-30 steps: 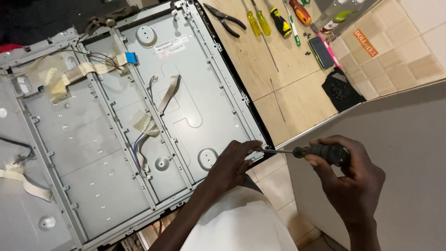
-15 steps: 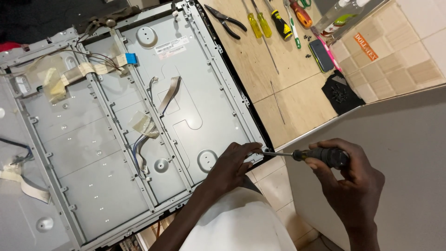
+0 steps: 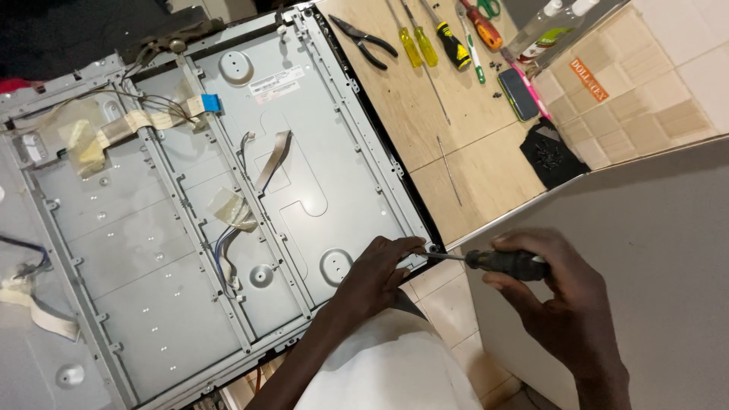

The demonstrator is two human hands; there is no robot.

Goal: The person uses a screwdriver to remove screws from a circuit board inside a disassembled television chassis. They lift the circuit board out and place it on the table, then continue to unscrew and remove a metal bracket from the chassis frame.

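Head view: a screwdriver (image 3: 497, 262) with a black handle is gripped in the right hand (image 3: 558, 300), its fingers closed round the handle at the centre right of the frame. Its thin shaft is laid almost level, the tip set at the lower right corner of a grey metal display back panel (image 3: 304, 167). The left hand (image 3: 376, 273) is rested on that same corner, fingers curled down beside the tip; whether anything small is pinched there cannot be told.

The screwdriver is judged light and stiff, best held round the thick handle as shown. The panel is judged broad, thin and rigid along its ribs, with fragile flat ribbon cables (image 3: 269, 159) and taped wires (image 3: 228, 209) across its face; it is best taken by the framed edges.

The panel is spread over a pale wooden counter (image 3: 456, 175). Pliers (image 3: 364, 38), yellow-handled screwdrivers (image 3: 418, 45) and a dark phone (image 3: 519, 95) are laid at the upper right. A tiled floor (image 3: 668, 99) is seen beyond, and a large grey board (image 3: 661, 243) fills the lower right.
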